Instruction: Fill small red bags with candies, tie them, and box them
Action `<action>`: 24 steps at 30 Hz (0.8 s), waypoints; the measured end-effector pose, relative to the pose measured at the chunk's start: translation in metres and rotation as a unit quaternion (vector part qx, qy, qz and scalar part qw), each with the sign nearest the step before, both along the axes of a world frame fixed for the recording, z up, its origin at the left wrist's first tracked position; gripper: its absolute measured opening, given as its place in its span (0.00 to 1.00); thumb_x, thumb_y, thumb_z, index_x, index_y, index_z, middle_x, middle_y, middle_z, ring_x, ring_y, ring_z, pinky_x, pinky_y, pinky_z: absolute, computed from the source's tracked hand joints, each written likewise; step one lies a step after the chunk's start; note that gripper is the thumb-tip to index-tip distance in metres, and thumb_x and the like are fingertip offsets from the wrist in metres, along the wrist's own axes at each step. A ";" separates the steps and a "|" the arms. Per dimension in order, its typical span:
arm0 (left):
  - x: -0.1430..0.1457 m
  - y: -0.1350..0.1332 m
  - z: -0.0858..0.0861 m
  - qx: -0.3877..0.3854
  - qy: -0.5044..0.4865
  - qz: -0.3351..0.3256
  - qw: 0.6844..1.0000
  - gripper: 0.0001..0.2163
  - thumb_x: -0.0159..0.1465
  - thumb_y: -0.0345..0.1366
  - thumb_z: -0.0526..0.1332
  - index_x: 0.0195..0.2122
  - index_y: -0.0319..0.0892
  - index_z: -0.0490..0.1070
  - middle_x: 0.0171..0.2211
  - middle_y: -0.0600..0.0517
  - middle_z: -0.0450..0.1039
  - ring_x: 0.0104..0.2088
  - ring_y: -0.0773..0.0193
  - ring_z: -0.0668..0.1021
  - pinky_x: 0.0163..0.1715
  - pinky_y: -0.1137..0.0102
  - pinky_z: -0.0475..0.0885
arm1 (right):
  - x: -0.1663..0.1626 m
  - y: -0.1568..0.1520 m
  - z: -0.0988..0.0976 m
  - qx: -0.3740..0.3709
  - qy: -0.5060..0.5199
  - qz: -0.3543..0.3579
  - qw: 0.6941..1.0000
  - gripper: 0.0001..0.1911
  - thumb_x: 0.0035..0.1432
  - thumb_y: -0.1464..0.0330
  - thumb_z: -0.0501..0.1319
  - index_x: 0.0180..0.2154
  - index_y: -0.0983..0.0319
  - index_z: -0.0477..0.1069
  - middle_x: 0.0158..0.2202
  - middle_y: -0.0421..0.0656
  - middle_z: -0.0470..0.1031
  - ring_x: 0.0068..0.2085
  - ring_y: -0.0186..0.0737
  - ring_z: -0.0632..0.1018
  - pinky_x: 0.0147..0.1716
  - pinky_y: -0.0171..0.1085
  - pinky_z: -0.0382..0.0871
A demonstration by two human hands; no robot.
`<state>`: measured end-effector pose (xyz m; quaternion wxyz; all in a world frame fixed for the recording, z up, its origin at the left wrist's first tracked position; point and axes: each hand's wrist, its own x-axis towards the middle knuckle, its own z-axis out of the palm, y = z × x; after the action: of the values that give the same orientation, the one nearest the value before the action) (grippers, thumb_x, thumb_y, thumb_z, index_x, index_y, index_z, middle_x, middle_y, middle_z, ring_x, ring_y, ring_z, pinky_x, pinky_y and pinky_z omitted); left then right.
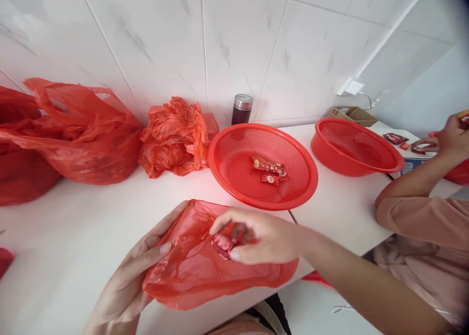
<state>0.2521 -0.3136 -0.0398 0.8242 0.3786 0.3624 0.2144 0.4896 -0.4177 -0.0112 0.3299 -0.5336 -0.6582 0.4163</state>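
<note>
A thin red plastic bag point(200, 276) lies spread in front of me with its mouth open. My left hand point(141, 264) grips the bag's left edge, thumb on the inside and fingers behind. Over the bag's opening, my right hand point(256, 237) is closed on a shiny red wrapped candy point(223, 243). Just beyond stands a red perforated plastic basket point(234, 178), which contains a long red-and-gold wrapped snack point(267, 165) and a small red packet point(270, 179).
Full red plastic bags point(91, 149) and a crumpled red bag heap point(176, 139) line the wall at left. Behind the basket is a dark flask point(242, 109). Another red basket point(355, 152) stands at right, near a co-worker's arm point(414, 174) and a cardboard box point(361, 115).
</note>
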 end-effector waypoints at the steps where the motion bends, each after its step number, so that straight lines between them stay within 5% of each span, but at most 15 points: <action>1: -0.001 -0.001 0.001 -0.010 0.001 0.002 1.000 0.29 0.50 0.35 0.68 0.55 0.56 0.72 0.63 0.54 0.64 0.55 0.46 0.74 0.44 0.65 0.79 | -0.010 -0.003 -0.011 0.016 -0.068 -0.015 0.997 0.23 0.56 0.74 0.58 0.53 0.53 0.68 0.48 0.41 0.74 0.46 0.38 0.77 0.42 0.36 0.72; 4: -0.013 0.000 0.001 -0.029 0.001 0.006 1.000 0.32 0.49 0.33 0.69 0.57 0.58 0.70 0.63 0.54 0.65 0.54 0.49 0.75 0.41 0.70 0.80 | -0.016 -0.009 -0.049 0.024 -0.248 -0.069 0.966 0.31 0.51 0.80 0.57 0.54 0.50 0.70 0.55 0.43 0.70 0.51 0.45 0.75 0.46 0.40 0.71; 7: -0.028 0.007 -0.008 -0.011 -0.042 0.007 0.999 0.31 0.54 0.31 0.66 0.60 0.57 0.66 0.63 0.55 0.63 0.56 0.52 0.74 0.44 0.72 0.78 | -0.004 -0.010 -0.069 -0.059 -0.297 -0.023 0.953 0.44 0.45 0.81 0.58 0.63 0.47 0.59 0.59 0.44 0.67 0.51 0.48 0.76 0.42 0.37 0.72; 11: -0.035 0.014 -0.015 -0.007 -0.116 -0.023 0.993 0.28 0.62 0.28 0.57 0.64 0.55 0.60 0.66 0.57 0.57 0.56 0.58 0.74 0.50 0.73 0.74 | 0.010 -0.012 -0.045 -0.102 -0.256 0.057 0.960 0.48 0.49 0.73 0.64 0.68 0.51 0.47 0.65 0.47 0.60 0.59 0.51 0.70 0.50 0.41 0.68; 15: -0.027 0.012 -0.008 -0.010 -0.118 -0.028 0.993 0.28 0.61 0.28 0.58 0.62 0.55 0.63 0.66 0.58 0.58 0.52 0.58 0.78 0.47 0.73 0.75 | 0.030 -0.010 0.014 -0.088 -0.145 0.081 0.982 0.29 0.61 0.61 0.60 0.63 0.49 0.59 0.63 0.40 0.64 0.60 0.44 0.68 0.58 0.41 0.62; 17: -0.021 0.010 -0.006 -0.011 -0.113 -0.027 0.993 0.28 0.59 0.28 0.61 0.60 0.54 0.66 0.65 0.57 0.60 0.48 0.60 0.80 0.48 0.73 0.75 | 0.053 -0.002 0.032 -0.065 -0.132 0.017 0.989 0.24 0.64 0.60 0.56 0.60 0.49 0.63 0.58 0.40 0.69 0.55 0.40 0.73 0.53 0.40 0.67; 20: -0.015 0.009 -0.007 -0.009 -0.111 -0.041 0.993 0.29 0.58 0.27 0.63 0.60 0.54 0.66 0.64 0.55 0.62 0.45 0.61 0.81 0.45 0.75 0.76 | 0.100 0.021 0.027 -0.038 -0.264 -0.140 0.954 0.24 0.63 0.60 0.56 0.60 0.51 0.62 0.56 0.43 0.71 0.53 0.43 0.74 0.52 0.43 0.67; 24: -0.019 0.012 -0.016 -0.024 -0.074 -0.035 0.996 0.30 0.57 0.31 0.64 0.61 0.58 0.64 0.66 0.58 0.58 0.53 0.54 0.77 0.44 0.72 0.78 | 0.150 0.054 -0.013 -0.159 -0.455 -0.137 0.866 0.42 0.54 0.57 0.65 0.66 0.54 0.50 0.60 0.51 0.65 0.53 0.53 0.73 0.49 0.44 0.67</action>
<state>0.2327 -0.3019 -0.0554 0.8647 0.3542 0.2919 0.2042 0.6398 -0.3635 -0.0237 -0.0413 -0.7939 -0.5804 0.1768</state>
